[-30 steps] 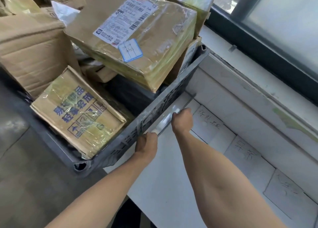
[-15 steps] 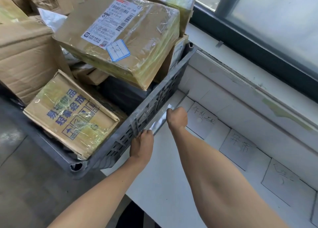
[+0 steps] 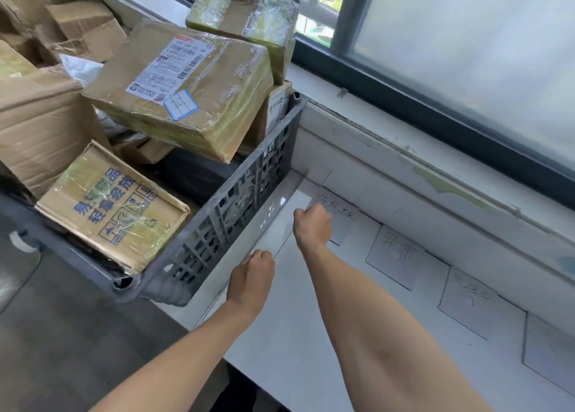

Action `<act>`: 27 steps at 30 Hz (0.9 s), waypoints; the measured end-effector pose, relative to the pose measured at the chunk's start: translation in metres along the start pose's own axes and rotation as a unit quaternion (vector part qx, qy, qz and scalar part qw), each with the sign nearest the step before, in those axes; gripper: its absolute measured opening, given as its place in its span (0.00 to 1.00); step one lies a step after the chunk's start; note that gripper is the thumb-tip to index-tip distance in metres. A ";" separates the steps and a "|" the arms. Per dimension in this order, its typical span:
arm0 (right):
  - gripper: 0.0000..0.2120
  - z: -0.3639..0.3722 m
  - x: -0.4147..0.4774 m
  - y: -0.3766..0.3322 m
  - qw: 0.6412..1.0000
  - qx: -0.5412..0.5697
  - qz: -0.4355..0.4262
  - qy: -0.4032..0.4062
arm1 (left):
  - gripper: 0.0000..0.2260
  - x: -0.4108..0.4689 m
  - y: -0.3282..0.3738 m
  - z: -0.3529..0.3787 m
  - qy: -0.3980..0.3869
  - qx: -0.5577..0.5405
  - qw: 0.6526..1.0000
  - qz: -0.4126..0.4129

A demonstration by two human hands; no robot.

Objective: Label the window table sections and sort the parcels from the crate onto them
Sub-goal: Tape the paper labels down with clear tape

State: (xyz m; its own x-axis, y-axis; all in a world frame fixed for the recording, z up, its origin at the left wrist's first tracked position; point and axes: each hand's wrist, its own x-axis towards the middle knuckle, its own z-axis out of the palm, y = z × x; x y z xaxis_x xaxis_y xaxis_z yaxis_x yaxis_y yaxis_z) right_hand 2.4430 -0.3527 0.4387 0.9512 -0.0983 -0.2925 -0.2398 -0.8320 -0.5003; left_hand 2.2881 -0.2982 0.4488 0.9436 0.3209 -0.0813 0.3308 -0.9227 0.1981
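Head view: 4 handwritten labels [image 3: 398, 256] already laid along the surface [image 3: 311, 349]; parcels [image 3: 186, 100] all in the crate [image 3: 249, 187] at left, none sorted. Left hand [image 3: 252, 274], fingers clenched on clear strip [image 3: 281, 206]; right hand [image 3: 312, 225] curled, grasp unclear, shifted right off the strip since 0.5 s ago.

Blue print on the front box [image 3: 115, 206] reads 易碎物品, 轻拿轻放. The first sheet [image 3: 346, 226] is handwritten 待处理, the second sheet [image 3: 399, 253] 异常. On the third sheet [image 3: 476, 299] the scrawl is unreadable. The big parcel [image 3: 217, 106] wears a shipping label [image 3: 171, 69]: barcodes, print too small.
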 end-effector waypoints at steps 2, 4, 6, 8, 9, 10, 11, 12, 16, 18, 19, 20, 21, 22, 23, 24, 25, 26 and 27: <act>0.05 -0.012 -0.003 0.024 1.000 0.001 0.011 -0.005 | 0.06 -0.012 0.019 0.008 -0.044 -0.009 0.999 -0.006; 0.03 -0.022 -0.003 0.051 1.000 -0.005 0.024 -0.007 | 0.07 -0.023 0.036 0.022 -0.064 -0.045 0.997 -0.018; 0.04 -0.031 0.001 0.079 0.999 -0.014 0.037 -0.006 | 0.10 -0.031 0.058 0.034 -0.063 -0.079 0.995 -0.005; 0.05 -0.039 0.006 0.105 0.999 -0.020 0.045 0.000 | 0.11 -0.040 0.083 0.042 -0.072 -0.126 0.989 -0.019; 0.06 -0.041 0.008 0.116 0.999 -0.021 0.045 0.004 | 0.12 -0.044 0.094 0.046 -0.080 -0.156 0.984 -0.023; 0.07 -0.042 0.009 0.126 0.999 -0.020 0.045 0.006 | 0.12 -0.048 0.105 0.049 -0.093 -0.175 0.980 -0.024; 0.07 -0.043 0.009 0.134 0.999 -0.018 0.046 0.009 | 0.11 -0.051 0.114 0.052 -0.103 -0.186 0.977 -0.020; 0.07 -0.044 0.009 0.141 0.999 -0.016 0.050 0.014 | 0.11 -0.053 0.121 0.056 -0.108 -0.188 0.976 -0.015; 0.06 -0.050 0.012 0.163 0.997 0.002 0.078 0.023 | 0.10 -0.056 0.133 0.071 -0.132 -0.150 0.980 -0.026; 0.05 -0.052 0.014 0.169 0.996 0.017 0.090 0.020 | 0.10 -0.055 0.133 0.076 -0.133 -0.148 0.980 -0.029; 0.05 -0.053 0.014 0.172 0.995 0.022 0.096 0.017 | 0.10 -0.054 0.132 0.079 -0.134 -0.144 0.980 -0.027; 0.06 -0.052 0.015 0.174 0.994 0.026 0.100 0.015 | 0.10 -0.053 0.132 0.081 -0.135 -0.141 0.981 -0.023; 0.06 -0.051 0.016 0.176 0.994 0.029 0.103 0.013 | 0.10 -0.053 0.132 0.083 -0.137 -0.137 0.981 -0.017; 0.07 -0.049 0.016 0.177 0.994 0.032 0.104 0.011 | 0.09 -0.052 0.132 0.084 -0.139 -0.135 0.981 -0.014; 0.08 -0.049 0.017 0.177 0.994 0.036 0.105 0.012 | 0.09 -0.050 0.133 0.085 -0.138 -0.135 0.981 -0.013; 0.08 -0.048 0.018 0.177 0.994 0.040 0.106 0.013 | 0.09 -0.049 0.133 0.087 -0.137 -0.139 0.981 -0.012; 0.08 -0.048 0.019 0.178 0.993 0.044 0.108 0.013 | 0.09 -0.047 0.133 0.088 -0.136 -0.140 0.981 -0.012; 0.08 -0.047 0.020 0.178 0.993 0.047 0.111 0.012 | 0.09 -0.046 0.133 0.089 -0.138 -0.143 0.980 -0.013; 0.08 -0.047 0.022 0.179 0.992 0.049 0.112 0.010 | 0.09 -0.045 0.133 0.090 -0.139 -0.144 0.980 -0.014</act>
State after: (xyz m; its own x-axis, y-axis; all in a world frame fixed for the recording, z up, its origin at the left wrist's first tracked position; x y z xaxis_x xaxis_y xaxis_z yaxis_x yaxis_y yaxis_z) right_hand 2.4297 -0.5291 0.3808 0.8751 -0.2870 -0.3896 -0.4631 -0.7303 -0.5022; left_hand 2.2888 -0.4548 0.3905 0.9081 0.2377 -0.3448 0.3835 -0.8027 0.4567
